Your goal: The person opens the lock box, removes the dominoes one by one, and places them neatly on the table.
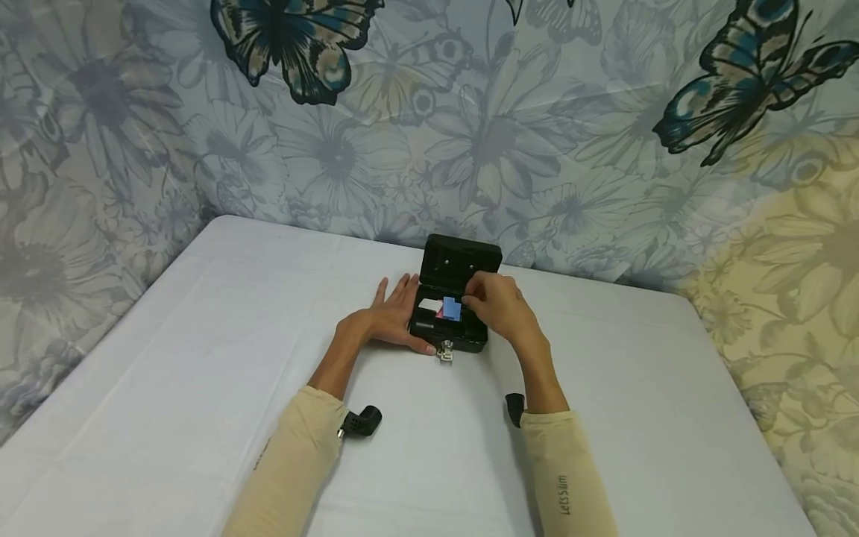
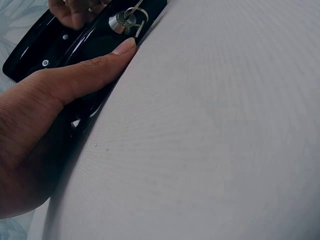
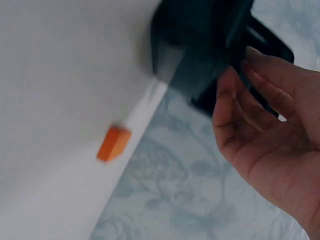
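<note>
A white tabletop (image 1: 201, 358) meets floral fabric. At its far middle sits an open black box (image 1: 450, 313). The left hand (image 1: 392, 317) presses flat against its left side; the right hand (image 1: 499, 306) pinches a blue card (image 1: 452, 308) inside. Only the left wrist view shows the key (image 2: 131, 19); only the right wrist view shows an orange block (image 3: 113, 143).

Small black lockbox (image 1: 448, 328) sits lid-up on the table, key (image 1: 444, 353) in front.

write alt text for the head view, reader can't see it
A person's two hands work at a small black box with its lid raised on a white table. The left hand lies flat against the box's left side, and the right hand reaches over the opening by a blue card. A key sits in the front lock.
</note>
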Demonstrator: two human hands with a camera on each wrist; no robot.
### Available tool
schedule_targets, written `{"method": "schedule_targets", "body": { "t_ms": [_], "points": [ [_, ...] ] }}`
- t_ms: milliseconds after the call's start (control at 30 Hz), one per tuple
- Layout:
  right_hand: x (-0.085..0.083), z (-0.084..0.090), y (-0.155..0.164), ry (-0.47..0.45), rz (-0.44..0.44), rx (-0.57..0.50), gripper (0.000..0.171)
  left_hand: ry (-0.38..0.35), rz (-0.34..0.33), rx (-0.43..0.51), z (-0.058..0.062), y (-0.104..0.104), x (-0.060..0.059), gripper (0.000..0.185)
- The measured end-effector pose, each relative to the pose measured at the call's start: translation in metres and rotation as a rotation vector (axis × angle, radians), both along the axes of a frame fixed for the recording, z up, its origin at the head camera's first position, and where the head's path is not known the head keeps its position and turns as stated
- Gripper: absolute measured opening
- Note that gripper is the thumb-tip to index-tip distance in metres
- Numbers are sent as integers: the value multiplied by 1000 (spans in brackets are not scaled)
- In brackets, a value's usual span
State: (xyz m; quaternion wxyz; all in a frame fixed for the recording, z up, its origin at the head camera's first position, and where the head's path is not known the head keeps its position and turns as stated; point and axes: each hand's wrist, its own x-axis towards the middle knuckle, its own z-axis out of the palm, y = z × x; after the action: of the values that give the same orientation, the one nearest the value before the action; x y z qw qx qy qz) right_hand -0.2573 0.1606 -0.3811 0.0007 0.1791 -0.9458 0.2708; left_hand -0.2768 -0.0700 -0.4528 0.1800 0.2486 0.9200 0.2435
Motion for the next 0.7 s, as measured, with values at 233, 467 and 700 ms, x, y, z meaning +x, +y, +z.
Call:
{"method": "schedule_targets", "body": {
  "t_ms": [233,467,700],
  "points": [
    [4,-11,-28,71,81,4,11,-22,-1,-7,7,0,3,135],
    [10,-19,-47,114,139,183,27,-15,1,-20,8,1,3,135],
    [10,-22,-50,181,108,200,16,-22,7,-21,0,1,-1,138]
  ]
}}
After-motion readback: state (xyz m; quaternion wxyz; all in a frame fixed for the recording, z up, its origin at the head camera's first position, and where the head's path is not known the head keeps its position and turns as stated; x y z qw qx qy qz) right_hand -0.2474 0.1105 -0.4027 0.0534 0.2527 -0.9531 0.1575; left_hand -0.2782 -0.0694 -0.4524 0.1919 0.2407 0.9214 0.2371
